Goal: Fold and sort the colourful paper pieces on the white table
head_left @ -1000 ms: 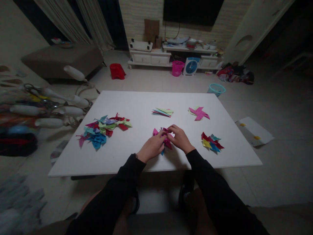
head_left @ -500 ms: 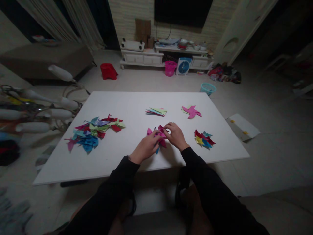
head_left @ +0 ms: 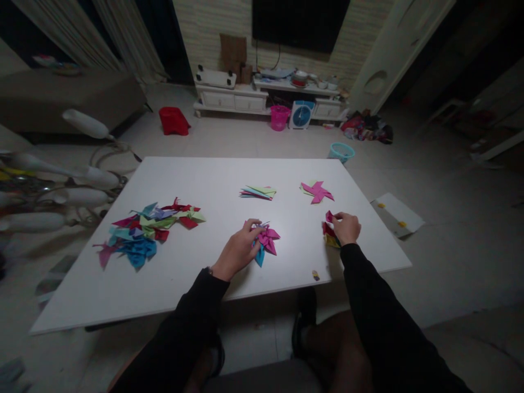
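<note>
My left hand [head_left: 237,250] lies over the left side of a small heap of pink origami flowers [head_left: 268,238], its fingers slightly bent and apart. A blue folded petal [head_left: 259,256] sticks out below the heap. Farther right, my right hand [head_left: 347,228] pinches a dark pink folded paper piece [head_left: 329,216] between thumb and fingertips. That piece is just above a group of red and yellow folded papers [head_left: 329,238], partly hidden by the hand.
On the white table [head_left: 196,284] are a pile of colourful paper cranes [head_left: 141,251], a stack of folded paper strips [head_left: 258,192], pink paper pinwheels [head_left: 317,192] and a small yellowish-purple item [head_left: 315,275] near the front edge. A teal basket [head_left: 341,150] stands behind.
My right hand has moved right, away from the pink flowers, carrying a dark pink paper piece to the red and yellow group. My left hand stays at the heap. The view has shifted slightly.
</note>
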`<state>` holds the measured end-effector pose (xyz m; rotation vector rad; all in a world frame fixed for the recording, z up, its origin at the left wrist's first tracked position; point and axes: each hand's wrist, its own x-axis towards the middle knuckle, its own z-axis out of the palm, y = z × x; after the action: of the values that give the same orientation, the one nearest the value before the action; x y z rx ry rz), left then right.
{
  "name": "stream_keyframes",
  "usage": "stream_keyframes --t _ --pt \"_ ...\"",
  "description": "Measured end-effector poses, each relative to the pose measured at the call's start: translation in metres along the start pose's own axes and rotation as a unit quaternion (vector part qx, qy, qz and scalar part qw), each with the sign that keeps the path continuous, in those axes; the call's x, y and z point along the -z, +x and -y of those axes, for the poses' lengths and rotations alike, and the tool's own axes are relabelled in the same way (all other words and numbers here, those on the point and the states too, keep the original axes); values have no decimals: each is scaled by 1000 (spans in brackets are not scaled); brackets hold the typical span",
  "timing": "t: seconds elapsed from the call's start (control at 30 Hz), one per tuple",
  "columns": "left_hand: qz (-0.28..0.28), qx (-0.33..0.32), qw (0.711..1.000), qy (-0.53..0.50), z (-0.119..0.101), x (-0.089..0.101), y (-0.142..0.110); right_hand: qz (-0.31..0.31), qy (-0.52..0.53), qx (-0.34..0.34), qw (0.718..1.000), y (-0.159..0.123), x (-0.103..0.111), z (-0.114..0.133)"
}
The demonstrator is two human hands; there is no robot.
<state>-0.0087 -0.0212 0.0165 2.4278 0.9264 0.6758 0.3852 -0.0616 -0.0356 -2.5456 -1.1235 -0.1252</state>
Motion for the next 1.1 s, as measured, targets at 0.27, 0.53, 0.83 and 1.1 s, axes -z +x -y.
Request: stream_keyframes --t 0.27,0.53,0.83,1.1 --pt "7 18 1000 -5 9 3 5 30 -41 -13 999 3 -12 -21" --pt "19 45 998 35 4 14 -8 27 -79 16 996 -3 -4 -20" --pt "-25 308 939 150 65 41 -30 22 7 149 989 -41 26 73" --pt "30 477 868 131 111 47 -36 61 23 208 976 -55 19 113"
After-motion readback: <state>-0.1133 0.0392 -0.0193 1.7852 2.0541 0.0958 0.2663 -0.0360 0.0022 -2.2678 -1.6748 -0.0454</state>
